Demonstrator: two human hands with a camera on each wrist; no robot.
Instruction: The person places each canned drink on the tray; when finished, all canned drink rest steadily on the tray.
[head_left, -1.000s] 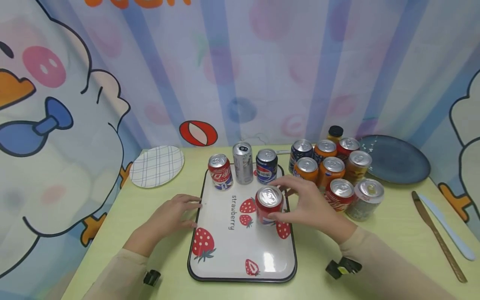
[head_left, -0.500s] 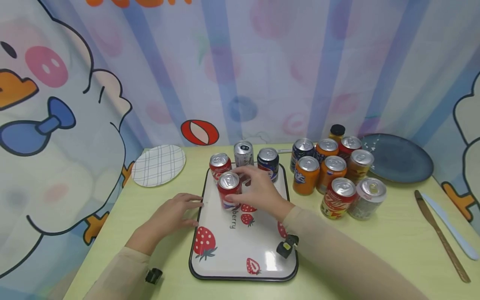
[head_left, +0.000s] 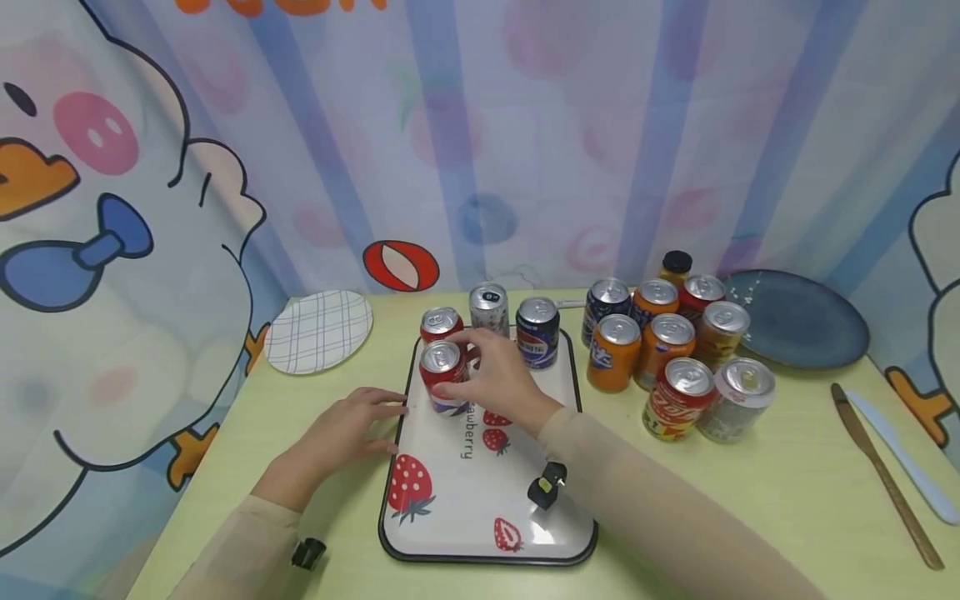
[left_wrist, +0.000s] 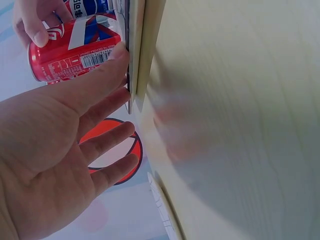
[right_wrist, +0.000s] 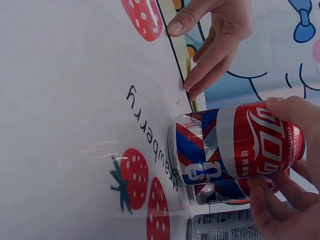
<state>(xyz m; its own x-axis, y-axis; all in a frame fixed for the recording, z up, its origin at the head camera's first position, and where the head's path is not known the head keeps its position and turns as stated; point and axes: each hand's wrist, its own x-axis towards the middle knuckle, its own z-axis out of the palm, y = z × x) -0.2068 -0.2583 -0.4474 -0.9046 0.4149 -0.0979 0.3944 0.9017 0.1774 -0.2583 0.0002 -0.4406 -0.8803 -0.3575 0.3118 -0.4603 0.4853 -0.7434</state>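
While the white rectangular strawberry-print tray (head_left: 480,492) lies nearest on the pale green wooden table (head_left: 750,492), its left rim is touched by the left hand (head_left: 337,433), fingers straight and spread, nothing grasped; the contact is judged to steady the tray. The same flat hand against the rim is seen by the left wrist camera (left_wrist: 55,165).

Further in, the red, white and blue drink can (head_left: 442,377) is gripped by the right hand (head_left: 498,383), thumb and fingers curled round its side. From the right wrist view, the can (right_wrist: 235,142) is seen upright with its base at the tray surface; whether it rests fully cannot be told. It stands at the tray's left side, just in front of a second red can (head_left: 440,323), presumably to begin a second row.

Behind it, a row is formed at the far edge by that red can, a tall silver can (head_left: 489,308) and a dark blue can (head_left: 537,332).

Off the tray to the right, a cluster of orange, red and silver cans (head_left: 667,350) stands on the table, with a dark blue round plate (head_left: 802,321) beyond. At far left, a white checked plate (head_left: 318,329) is noted. At the right edge, two table knives (head_left: 892,467) lie side by side.
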